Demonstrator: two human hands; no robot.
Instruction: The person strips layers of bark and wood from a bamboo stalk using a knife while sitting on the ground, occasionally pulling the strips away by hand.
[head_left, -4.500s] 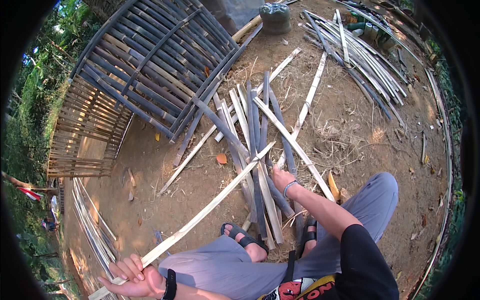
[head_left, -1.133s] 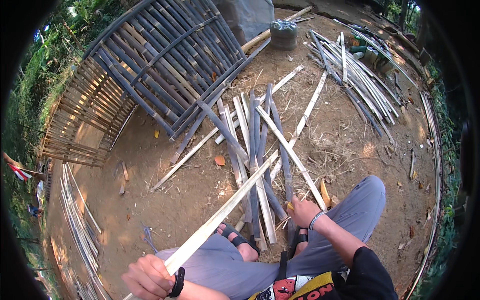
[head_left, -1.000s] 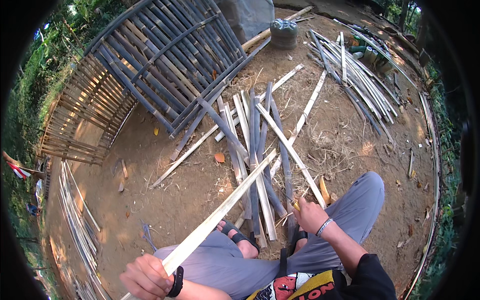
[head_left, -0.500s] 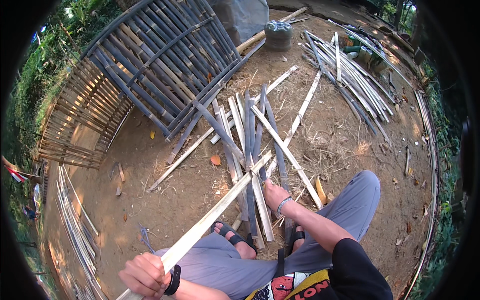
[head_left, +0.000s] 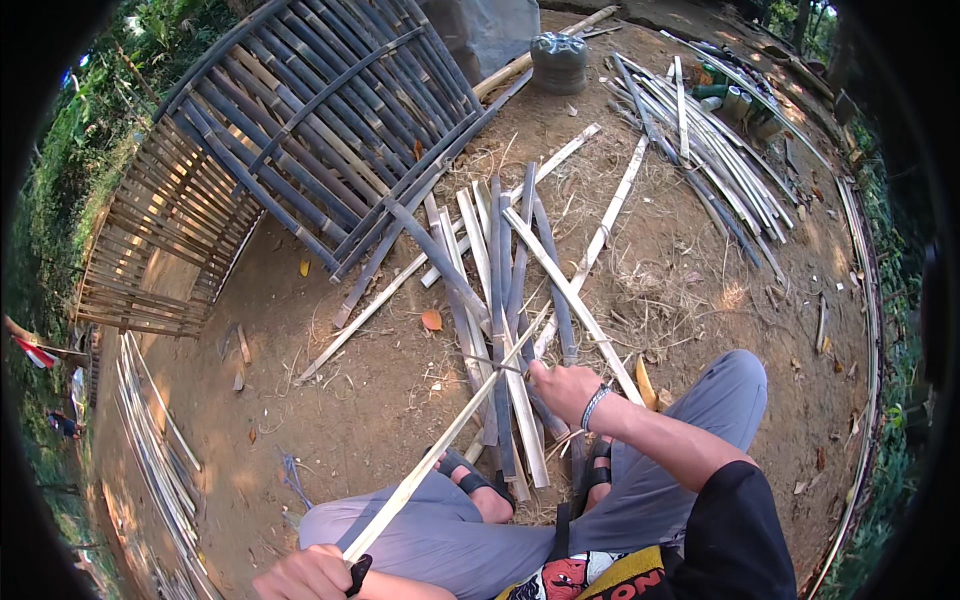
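Note:
My left hand (head_left: 306,574) is closed round the lower end of a long pale bamboo strip (head_left: 428,464), which slants up and away across my left leg. My right hand (head_left: 566,391) is closed on the handle of a knife, mostly hidden by my fingers. Its thin dark blade (head_left: 482,360) points left and meets the strip near the far end. Beneath, several dark and pale bamboo slats (head_left: 501,300) lie crossed on the ground between my sandalled feet and beyond.
A dark bamboo rack (head_left: 330,130) stands at the far left, with a lighter slatted panel (head_left: 165,240) beside it. More strips lie in piles at the far right (head_left: 715,150) and left (head_left: 150,450). A clear, dark-filled plastic container (head_left: 558,64) stands at the back.
The strip has turned so its narrow edge shows. My left hand has moved lower and slightly right, while my right hand has shifted slightly right, and the knife blade now shows.

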